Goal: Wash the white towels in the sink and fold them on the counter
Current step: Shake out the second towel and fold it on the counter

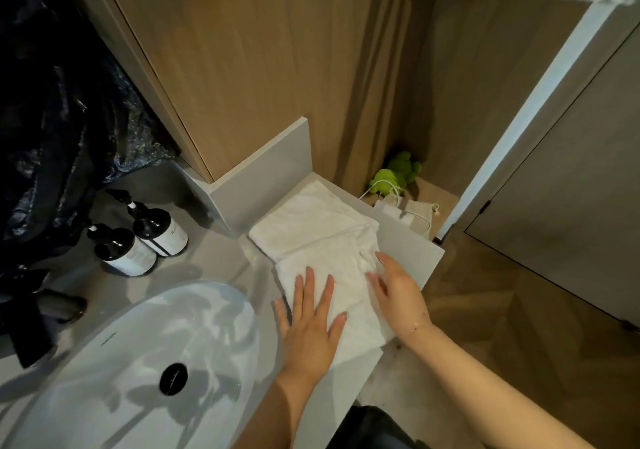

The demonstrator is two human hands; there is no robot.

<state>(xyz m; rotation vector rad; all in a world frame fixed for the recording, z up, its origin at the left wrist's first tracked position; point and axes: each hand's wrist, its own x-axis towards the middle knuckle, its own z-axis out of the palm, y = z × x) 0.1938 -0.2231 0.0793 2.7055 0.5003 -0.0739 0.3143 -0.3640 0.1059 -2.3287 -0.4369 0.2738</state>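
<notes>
Two hands are seen on a stack of white towels point(332, 251) at the right end of the counter point(214, 261). Left hand point(313, 324): laid flat, palm down, fingers straight and spread, pressed on the near folded towel. Right hand point(398, 292): set at the towel's right edge, fingers extended and slightly bent; whether cloth is pinched under them cannot be told. A thin bracelet point(417, 325) is noted at the right wrist.

Towels: folded, lying on the counter, none in the sink. The near fold lies under both hands; a larger folded layer reaches beyond the fingertips toward a low grey upstand point(266, 189) at the back of the counter.

Left of the left hand, the oval white sink point(104, 362) is recorded, with a black drain plug point(173, 378) at its bottom; the basin surface looks wet or glossy. Beyond the sink, left of and farther than the hands, two dark pump bottles point(142, 237) with pale labels stand just beside each other on the counter. A dark tap point(59, 305) is partly seen at the far left edge of the sink. Crumpled black plastic sheeting point(62, 102) fills the space behind the bottles.

Right of the right hand, past the counter edge, the wooden floor point(519, 310) is seen. Beyond the towels, on the floor in the corner, a green plush toy point(394, 175) lies against a small cloth drawstring bag point(412, 211). Wood panelling point(277, 67) rises behind, and a grey door point(571, 171) stands to the far right.
</notes>
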